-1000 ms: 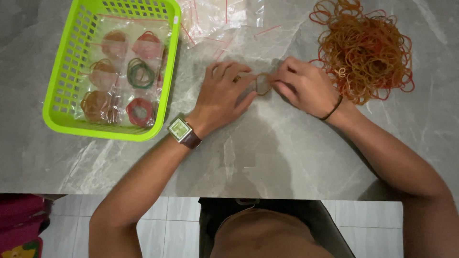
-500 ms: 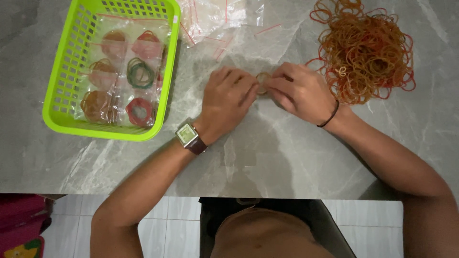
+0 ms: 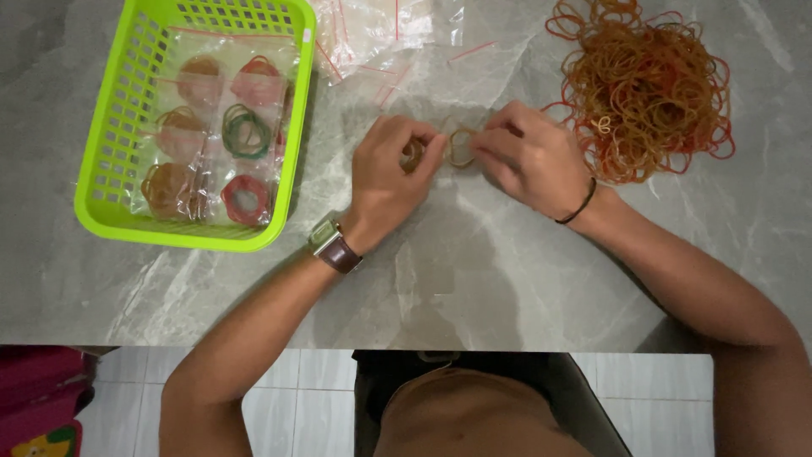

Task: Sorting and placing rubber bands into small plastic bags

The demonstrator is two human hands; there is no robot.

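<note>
A: Head view, then. What are the hands on?

B: The left hand [image 3: 393,173] and right hand [image 3: 529,161] meet at mid-table [image 3: 474,279], with one small bunch of tan bands [image 3: 461,148] between them, just above the surface. Each grip is narrow: fingertips pinched on the bunch from either side.

A: Which step would you call that?

B: I'd judge the bunch is being gathered or evened up, not yet bagged. What comes after seems to call for a firm pinch so no band springs loose, and for a clear bag from the loose bags [image 3: 372,30] at the far edge.

A: Counts?

B: One green basket [image 3: 101,127] to the left, holding six bagged bunches in two columns of three: mostly tan, one green, one or two red. One big loose pile of bands [image 3: 647,85], orange and red, just beyond the right hand, far too tangled to count. The loose bags overlap, so I can't number them. One wristwatch [image 3: 334,245], one black wrist cord [image 3: 579,203].
</note>
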